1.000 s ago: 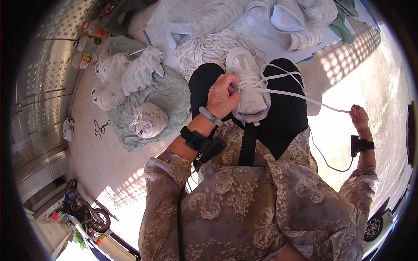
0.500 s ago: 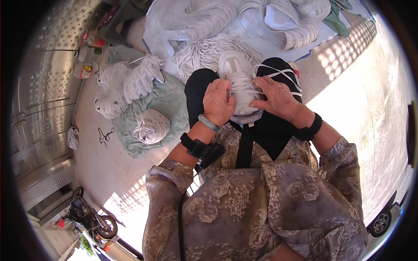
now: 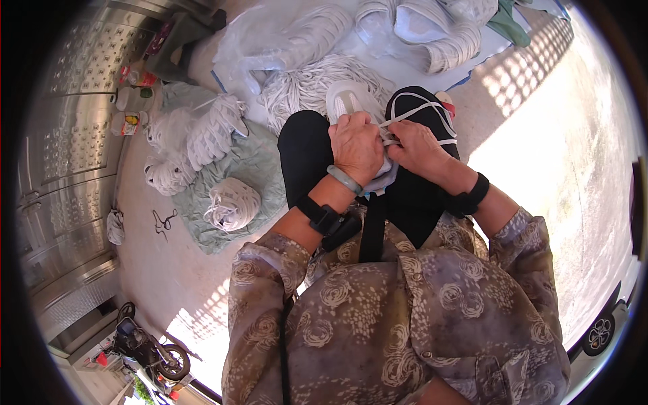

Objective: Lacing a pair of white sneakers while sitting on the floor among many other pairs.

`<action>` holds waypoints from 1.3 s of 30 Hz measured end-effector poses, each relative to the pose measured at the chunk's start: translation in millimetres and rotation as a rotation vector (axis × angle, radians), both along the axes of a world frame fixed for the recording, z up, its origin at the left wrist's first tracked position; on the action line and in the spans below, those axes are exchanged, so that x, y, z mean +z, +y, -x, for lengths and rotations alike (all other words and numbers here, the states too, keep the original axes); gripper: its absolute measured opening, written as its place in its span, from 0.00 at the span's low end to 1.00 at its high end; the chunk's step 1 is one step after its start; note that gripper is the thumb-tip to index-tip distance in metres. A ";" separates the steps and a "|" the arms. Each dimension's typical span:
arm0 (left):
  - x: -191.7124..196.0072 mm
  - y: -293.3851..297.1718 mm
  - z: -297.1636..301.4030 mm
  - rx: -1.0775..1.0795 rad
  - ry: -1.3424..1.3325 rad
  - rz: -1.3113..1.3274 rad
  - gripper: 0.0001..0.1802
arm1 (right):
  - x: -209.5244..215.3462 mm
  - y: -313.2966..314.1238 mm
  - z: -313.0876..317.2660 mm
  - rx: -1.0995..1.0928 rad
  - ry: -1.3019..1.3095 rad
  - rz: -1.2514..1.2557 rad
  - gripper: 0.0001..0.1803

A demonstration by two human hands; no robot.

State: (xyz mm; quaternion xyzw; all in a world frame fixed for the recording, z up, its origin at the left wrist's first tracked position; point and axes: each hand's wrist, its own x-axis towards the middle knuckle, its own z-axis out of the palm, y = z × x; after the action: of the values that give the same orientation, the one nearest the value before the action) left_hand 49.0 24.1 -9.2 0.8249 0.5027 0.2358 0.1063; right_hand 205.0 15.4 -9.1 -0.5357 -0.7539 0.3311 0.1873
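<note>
A white bundle of cord (image 3: pixel 351 101) rests on my lap, over black trousers. My left hand (image 3: pixel 356 145) is closed over the bundle's near end and grips it. My right hand (image 3: pixel 417 145) sits right beside it, fingers pinched on white cord strands (image 3: pixel 422 108) that loop over my right knee. The two hands touch at the bundle. Each wrist wears a black band, and the left also has a pale green bangle.
A green cloth (image 3: pixel 246 179) on the floor at my left carries several wound white cord bundles (image 3: pixel 233 202). More loose cord (image 3: pixel 304 84) and plastic-wrapped piles (image 3: pixel 432 34) lie ahead. Scissors (image 3: pixel 162 221) lie on the floor. Bottles (image 3: pixel 128 111) and metal doors stand at left.
My right hand, stretched far out to the right with the cord a second ago, has come back in to the bundle and now holds the strands next to my left hand.
</note>
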 end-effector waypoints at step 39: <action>-0.6 -84.6 274.5 0.586 0.433 0.306 0.07 | 1.0 2.0 -13.1 -0.029 0.298 0.116 0.16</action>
State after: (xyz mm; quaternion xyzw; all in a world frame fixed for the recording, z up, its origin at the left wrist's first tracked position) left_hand -225.5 -60.5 -9.8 0.6519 0.7568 -0.0010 0.0475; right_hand 218.1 17.4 -8.1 -0.5012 -0.6896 0.4472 0.2707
